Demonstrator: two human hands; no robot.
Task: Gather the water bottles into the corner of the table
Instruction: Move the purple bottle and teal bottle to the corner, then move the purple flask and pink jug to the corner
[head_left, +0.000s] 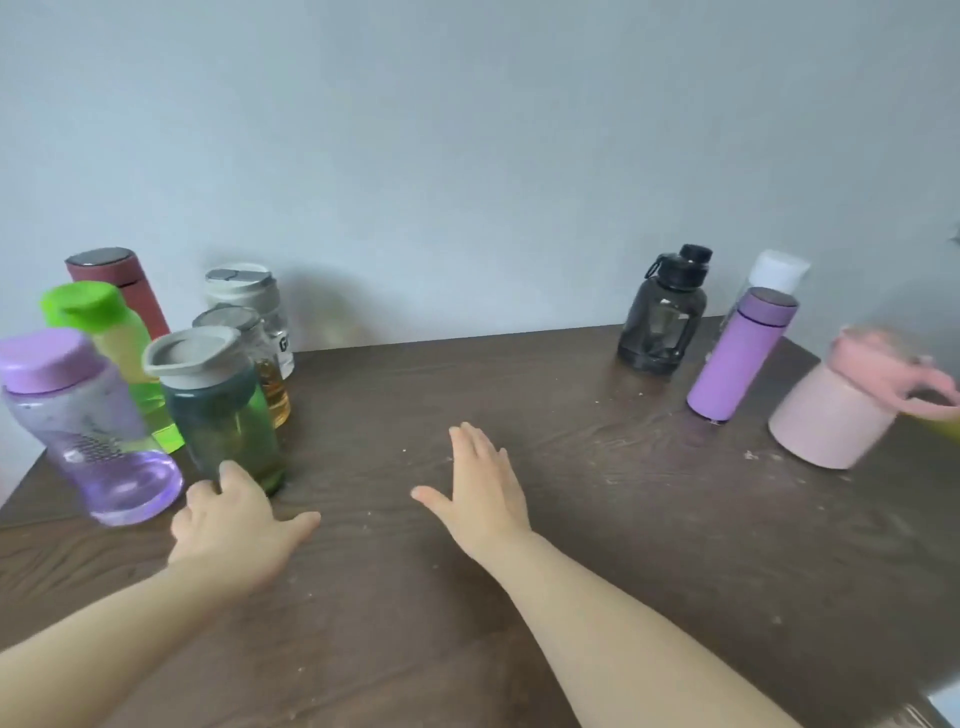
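Several bottles stand grouped at the table's far left corner: a clear purple bottle (88, 426), a lime green one (111, 338), a dark red flask (122, 283), a dark teal bottle with a grey lid (218, 405), an amber one (270, 379) and a clear grey-capped one (254, 301). My left hand (239, 525) is open, its fingertips touching the base of the teal bottle. My right hand (483, 488) hovers open and flat over the table's middle. At the far right stand a black bottle (665, 312), a purple flask (737, 358), a white-capped bottle (776, 270) and a pink bottle (841, 410).
The dark wooden table (519, 395) butts against a pale wall at the back. Its left edge runs just beside the purple bottle. Crumbs dot the surface at the right.
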